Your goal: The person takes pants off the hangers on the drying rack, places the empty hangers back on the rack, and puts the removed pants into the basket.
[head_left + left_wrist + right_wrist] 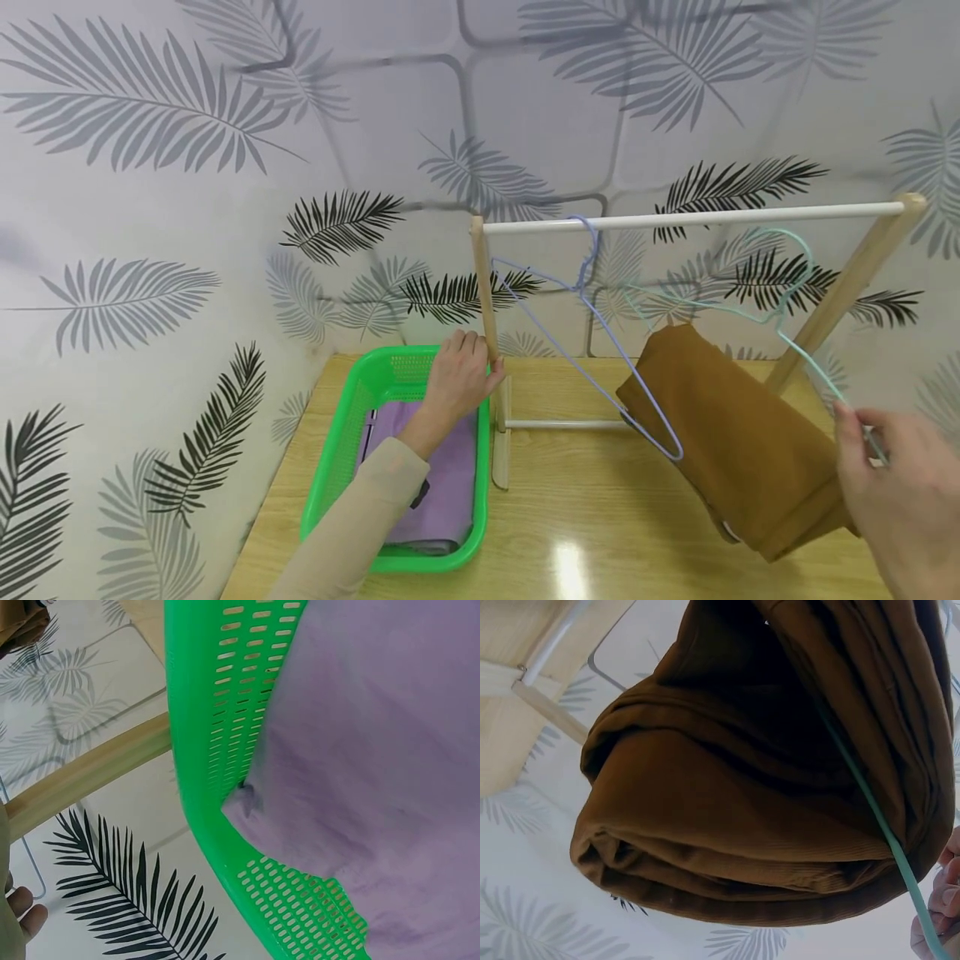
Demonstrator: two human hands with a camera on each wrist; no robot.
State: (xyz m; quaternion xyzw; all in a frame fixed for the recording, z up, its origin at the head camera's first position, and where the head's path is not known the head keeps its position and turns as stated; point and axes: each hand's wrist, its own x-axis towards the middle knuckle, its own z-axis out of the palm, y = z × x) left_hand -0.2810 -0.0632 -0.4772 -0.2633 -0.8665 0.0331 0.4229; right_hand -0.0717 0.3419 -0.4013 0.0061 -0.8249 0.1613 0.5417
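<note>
At the right of the head view my right hand (903, 479) pinches the lower corner of a mint-green hanger (813, 367). Folded brown corduroy trousers (720, 442) drape over the hanger's bar; the right wrist view shows their thick layers (727, 787) with the hanger's green arm (907, 877) running out of them. The hanger's hook appears just under the white rod (697, 218) of a small clothes rack. My left hand (459, 375) grips the rack's left wooden post (483, 283), above the basket's rim.
An empty lavender hanger (577, 287) hangs from the rod, its lower corner overlapping the trousers. Left of the rack, a green basket (318, 492) holds folded purple clothing (442, 508). Rack and basket stand on a wooden table (555, 508) against a leaf-patterned wall covering.
</note>
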